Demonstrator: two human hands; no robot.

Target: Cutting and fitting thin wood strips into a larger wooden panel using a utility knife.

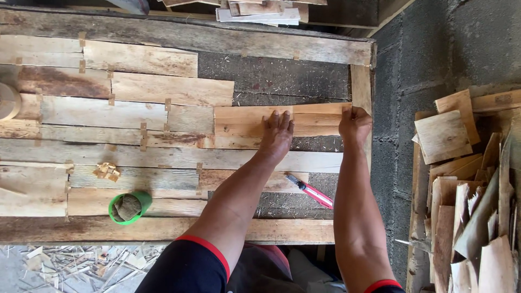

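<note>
My left hand [277,132] lies flat, fingers spread, on a pale veneer strip [239,120] where it meets a second strip [317,122] on the work board. My right hand [355,123] grips the right end of that second strip at the board's right edge, fingers curled over it. Both strips sit in a row of thin wood sheets joined with small tape pieces. A red utility knife [310,191] rests on the board between my forearms.
A green tape roll [129,208] and a small pile of tape scraps [107,171] lie at the board's lower left. A paler tape roll [7,101] sits at the left edge. Stacked veneer offcuts [472,190] lean against the block wall on the right. Shavings litter the floor [70,266].
</note>
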